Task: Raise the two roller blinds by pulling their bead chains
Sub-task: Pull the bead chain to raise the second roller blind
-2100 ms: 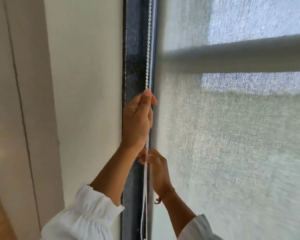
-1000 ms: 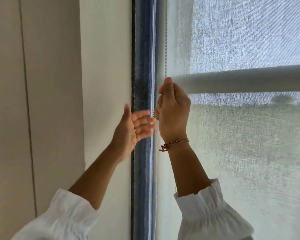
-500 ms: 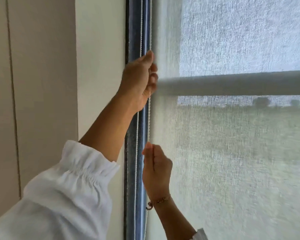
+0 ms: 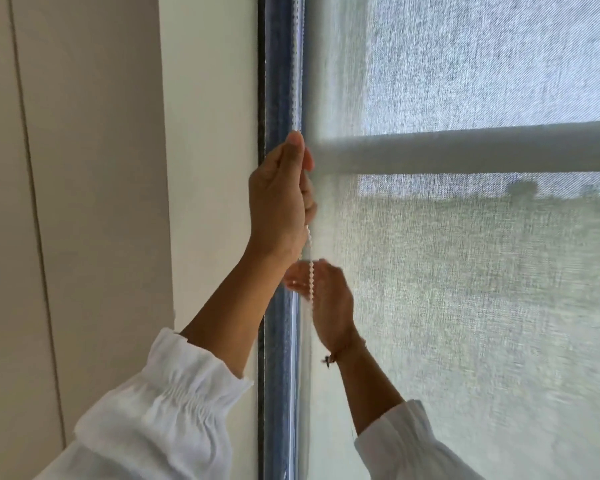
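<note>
A white bead chain (image 4: 295, 71) hangs along the left edge of a pale woven roller blind (image 4: 465, 306). My left hand (image 4: 279, 199) is closed around the chain at the height of a horizontal bar (image 4: 465, 150) seen through the fabric. Below it, my right hand (image 4: 326, 299) is blurred, its fingers spread around the lower stretch of chain (image 4: 311, 275) without a clear grip. Only one blind is in view.
A dark blue window frame (image 4: 278, 81) runs vertically just left of the chain. Left of it are a cream wall (image 4: 208, 133) and a beige panel (image 4: 84, 168) with a vertical seam. White gathered sleeves cover both forearms.
My left hand has come down a little while holding the chain. My right hand has let go of the chain and its fingers have spread, moving up toward the left hand.
</note>
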